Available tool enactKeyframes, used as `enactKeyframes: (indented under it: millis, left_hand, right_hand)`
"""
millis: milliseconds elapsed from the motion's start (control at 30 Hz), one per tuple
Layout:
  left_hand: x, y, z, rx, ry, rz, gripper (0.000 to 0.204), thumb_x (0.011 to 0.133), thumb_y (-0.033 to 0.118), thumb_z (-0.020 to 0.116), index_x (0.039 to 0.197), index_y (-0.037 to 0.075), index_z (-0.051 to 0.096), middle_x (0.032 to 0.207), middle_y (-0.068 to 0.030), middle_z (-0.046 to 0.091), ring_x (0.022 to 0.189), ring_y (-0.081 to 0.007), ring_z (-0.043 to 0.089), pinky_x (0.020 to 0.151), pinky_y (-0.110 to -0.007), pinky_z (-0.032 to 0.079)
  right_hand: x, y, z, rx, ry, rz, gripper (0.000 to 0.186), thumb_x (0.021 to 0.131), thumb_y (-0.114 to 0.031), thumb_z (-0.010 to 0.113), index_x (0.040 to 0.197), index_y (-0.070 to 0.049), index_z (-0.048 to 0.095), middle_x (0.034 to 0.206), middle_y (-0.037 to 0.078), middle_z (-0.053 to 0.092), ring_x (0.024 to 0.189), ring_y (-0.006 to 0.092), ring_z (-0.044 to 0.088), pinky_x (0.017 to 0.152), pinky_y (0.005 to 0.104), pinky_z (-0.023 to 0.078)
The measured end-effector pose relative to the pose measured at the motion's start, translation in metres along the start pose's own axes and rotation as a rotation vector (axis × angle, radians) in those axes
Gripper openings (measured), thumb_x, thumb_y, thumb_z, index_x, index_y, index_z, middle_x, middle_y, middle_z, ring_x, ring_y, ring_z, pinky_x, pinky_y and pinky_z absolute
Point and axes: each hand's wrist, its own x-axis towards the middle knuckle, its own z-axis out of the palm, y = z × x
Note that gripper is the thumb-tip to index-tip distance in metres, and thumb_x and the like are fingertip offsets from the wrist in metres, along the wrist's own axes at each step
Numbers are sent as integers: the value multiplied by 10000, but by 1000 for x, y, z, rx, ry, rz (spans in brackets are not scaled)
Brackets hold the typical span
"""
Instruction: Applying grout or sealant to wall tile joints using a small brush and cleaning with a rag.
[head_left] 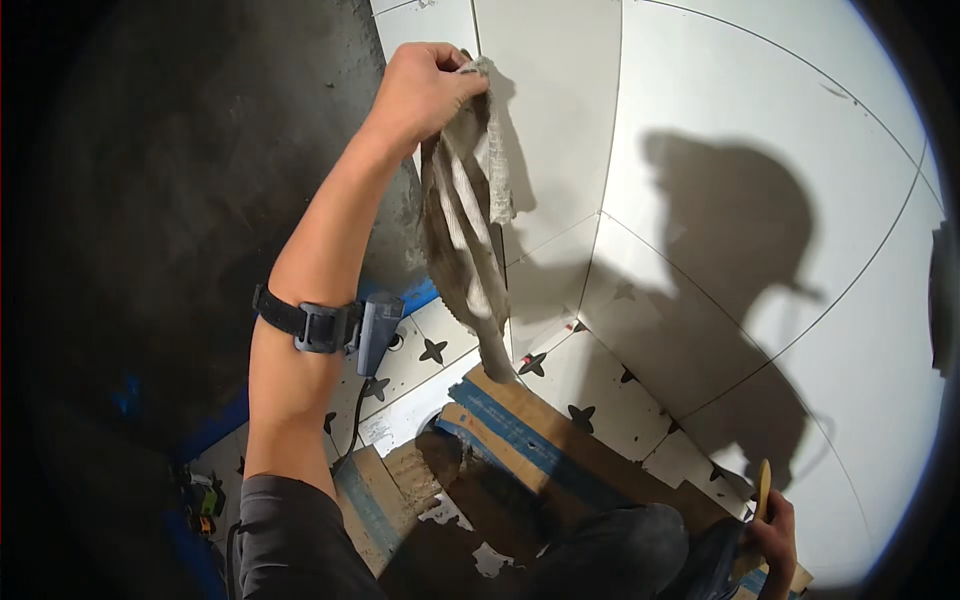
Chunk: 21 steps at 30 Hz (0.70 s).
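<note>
My left hand (425, 88) is raised in front of the white wall tiles, its fingers pinched shut on the top of a rag (465, 215). The grey-white, stained cloth hangs down in loose folds, its lower end above the cardboard. Low at the right, my right hand (775, 535) is closed around a tool with a rounded yellowish handle (764, 488) that sticks up past the fingers. The rest of that tool is hidden or too dark to make out.
Cardboard (520, 430) with blue stripes covers part of the tiled floor. Black cross-shaped tile spacers (581, 418) sit at the floor joints. A dark grey wall (250, 130) rises at the left. A grey device (380, 330) with a cable is strapped to my left arm.
</note>
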Motion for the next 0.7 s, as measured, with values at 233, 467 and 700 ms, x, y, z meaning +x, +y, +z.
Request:
enactKeyframes:
  millis: [233,467,700]
  left_hand:
    - [-46,-54,34,27,-8,3,166,815,105,790,839,-41,715,748,-119,724,676,-152,655,695,-340,553]
    - [-83,-93,64,-12,-7,-39,175,770,65,803,829,-51,685,721,-157,703,642,-174,646,673,-346,539]
    - [-119,-121,95,65,-4,-77,200,757,89,805,859,-50,703,745,-179,708,679,-230,686,682,-367,548]
  right_hand:
    - [-5,-8,-3,28,-52,81,482,648,-38,655,1113,84,621,887,104,669,803,169,645,752,321,551]
    - [0,21,-4,21,-12,-20,457,646,-29,656,1089,81,617,855,88,653,754,170,647,700,319,547]
    - [-9,8,0,109,-7,30,429,627,-19,645,1047,67,635,817,32,625,753,122,612,691,276,504]
